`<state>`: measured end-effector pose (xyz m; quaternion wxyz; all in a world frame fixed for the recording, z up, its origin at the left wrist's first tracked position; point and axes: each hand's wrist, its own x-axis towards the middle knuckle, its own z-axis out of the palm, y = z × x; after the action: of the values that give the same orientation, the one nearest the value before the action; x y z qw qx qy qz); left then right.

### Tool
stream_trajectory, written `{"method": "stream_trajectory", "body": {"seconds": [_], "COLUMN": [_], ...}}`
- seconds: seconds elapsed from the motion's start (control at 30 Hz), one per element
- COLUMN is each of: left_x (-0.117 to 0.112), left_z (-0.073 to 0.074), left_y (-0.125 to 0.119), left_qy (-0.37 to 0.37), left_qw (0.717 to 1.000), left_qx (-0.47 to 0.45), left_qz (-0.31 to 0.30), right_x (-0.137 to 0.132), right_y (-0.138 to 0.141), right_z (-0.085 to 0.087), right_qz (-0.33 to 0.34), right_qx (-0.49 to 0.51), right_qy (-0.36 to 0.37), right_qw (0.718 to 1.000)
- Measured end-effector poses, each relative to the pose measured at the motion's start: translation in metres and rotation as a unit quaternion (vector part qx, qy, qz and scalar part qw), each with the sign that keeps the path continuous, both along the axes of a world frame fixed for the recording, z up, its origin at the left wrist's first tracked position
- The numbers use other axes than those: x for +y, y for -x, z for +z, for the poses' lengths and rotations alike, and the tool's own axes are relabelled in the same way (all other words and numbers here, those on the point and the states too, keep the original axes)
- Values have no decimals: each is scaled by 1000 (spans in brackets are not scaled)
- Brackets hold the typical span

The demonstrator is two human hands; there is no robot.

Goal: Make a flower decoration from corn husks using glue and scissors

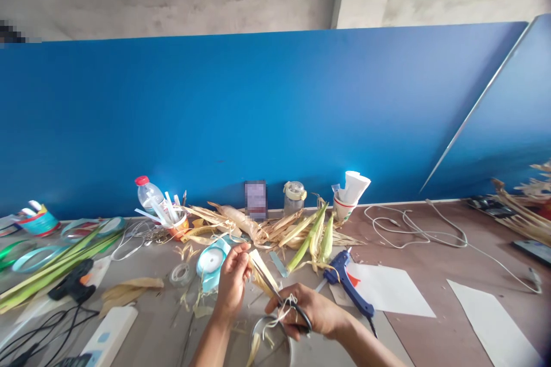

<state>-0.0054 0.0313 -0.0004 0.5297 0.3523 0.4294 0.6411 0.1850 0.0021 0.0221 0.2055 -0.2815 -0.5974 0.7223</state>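
My left hand [235,278] pinches a strip of dry corn husk [257,268] between thumb and fingertips. My right hand [318,311] is wrapped round black-handled scissors [305,321], whose blades point up and left along the husk. Whether the blades touch it I cannot tell. Pale thin strands [284,311] hang over the scissors and the fingers. Below the hands is a round container [290,350] with husk scraps at its rim. Just beyond them lie a roll of light blue ribbon [210,261] and a heap of dry and green corn husks [279,229].
A blue glue gun [350,289] and white paper [394,289] lie to the right. A black glue gun [73,282], a power strip [109,335] and cables occupy the left. Along the blue partition [241,109] stand a bottle [148,192], a jar [294,199] and paper cups [344,206].
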Motion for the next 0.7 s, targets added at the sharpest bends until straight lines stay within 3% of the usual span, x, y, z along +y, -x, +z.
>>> {"method": "stream_trajectory", "body": {"seconds": [0.3,0.7], "left_x": [-2,-2], "left_z": [-2,0], "left_y": [-1,-2], "left_qy": [-26,-47], "left_qw": [997,996], "left_qx": [73,75], "left_qz": [7,-1], "right_x": [-1,-3], "right_y": [7,14], "right_z": [-7,-9], "right_qz": [-38,-69], "right_qx": [-9,-74], "right_qy": [-9,-47], "right_qw": [999,994]}}
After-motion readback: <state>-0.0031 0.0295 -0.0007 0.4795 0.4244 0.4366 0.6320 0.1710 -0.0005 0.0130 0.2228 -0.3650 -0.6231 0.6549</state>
